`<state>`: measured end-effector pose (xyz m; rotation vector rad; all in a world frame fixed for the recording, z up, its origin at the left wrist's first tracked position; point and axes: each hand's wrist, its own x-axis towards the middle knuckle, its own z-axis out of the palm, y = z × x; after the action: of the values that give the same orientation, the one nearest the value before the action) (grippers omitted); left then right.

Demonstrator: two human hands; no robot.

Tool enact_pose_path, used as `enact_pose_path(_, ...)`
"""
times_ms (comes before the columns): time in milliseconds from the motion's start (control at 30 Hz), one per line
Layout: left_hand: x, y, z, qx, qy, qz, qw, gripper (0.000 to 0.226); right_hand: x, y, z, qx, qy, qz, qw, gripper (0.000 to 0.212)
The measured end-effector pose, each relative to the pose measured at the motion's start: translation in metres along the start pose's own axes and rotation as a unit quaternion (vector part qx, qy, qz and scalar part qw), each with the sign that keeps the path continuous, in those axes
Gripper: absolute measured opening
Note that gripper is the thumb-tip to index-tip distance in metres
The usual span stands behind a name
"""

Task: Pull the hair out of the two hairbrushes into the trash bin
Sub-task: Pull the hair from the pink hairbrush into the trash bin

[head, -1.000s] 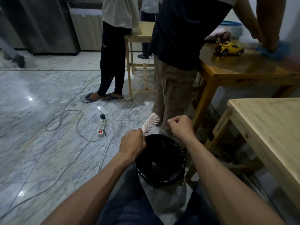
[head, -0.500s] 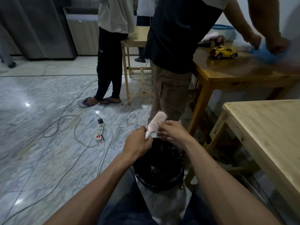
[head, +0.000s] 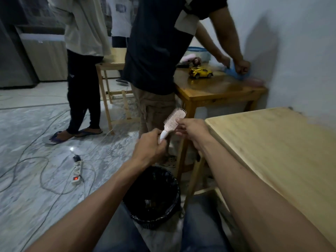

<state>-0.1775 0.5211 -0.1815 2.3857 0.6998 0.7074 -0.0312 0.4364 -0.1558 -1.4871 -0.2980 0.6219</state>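
Note:
A pink hairbrush [head: 172, 121] with a white handle is held up in front of me, bristles facing left. My left hand [head: 149, 149] grips its handle from below. My right hand [head: 193, 129] pinches the right edge of the brush head with thumb and fingers. I cannot make out hair in the bristles. The trash bin [head: 171, 213], lined with a black bag, stands on the floor between my knees, below both hands. A second hairbrush is not in view.
A light wooden table [head: 283, 151] fills the right side. A person in a dark shirt [head: 156, 51] stands just behind the brush at a darker table [head: 218, 90] with a yellow toy car [head: 200, 72]. Another person [head: 81, 70] stands left. A power strip [head: 77, 172] and cables lie on the marble floor.
Both hands have lifted the brush higher above the bin. My right hand went from a fist beside the brush to gripping the brush head. The view tilted upward.

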Motion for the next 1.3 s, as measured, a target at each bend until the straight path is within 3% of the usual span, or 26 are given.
enact_pose_path(333, 0.016, 0.123, 0.041, -0.077, -0.067, 0.165, 0.981, 0.03, -0.037, -0.07, -0.146, 0.054, 0.184, -0.071, 0.979, 0.01)
enact_pose_path(567, -0.003, 0.208, 0.092, -0.069, -0.136, 0.223, 0.963, 0.027, -0.08, -0.071, -0.251, 0.055, 0.317, -0.078, 0.943, 0.025)
enact_pose_path(700, -0.017, 0.248, 0.125, -0.081, -0.174, 0.259, 0.947, 0.026, -0.113, -0.066, -0.308, 0.055, 0.375, -0.074, 0.922, 0.014)
enact_pose_path(1000, -0.046, 0.319, 0.194, -0.08, -0.209, 0.332, 0.916, 0.025, -0.16, -0.058, -0.403, 0.036, 0.448, -0.053, 0.892, 0.019)
enact_pose_path(1300, -0.025, 0.344, 0.24, -0.064, -0.228, 0.329, 0.914, 0.03, -0.13, -0.054, -0.449, 0.007, 0.459, -0.006, 0.888, 0.023)
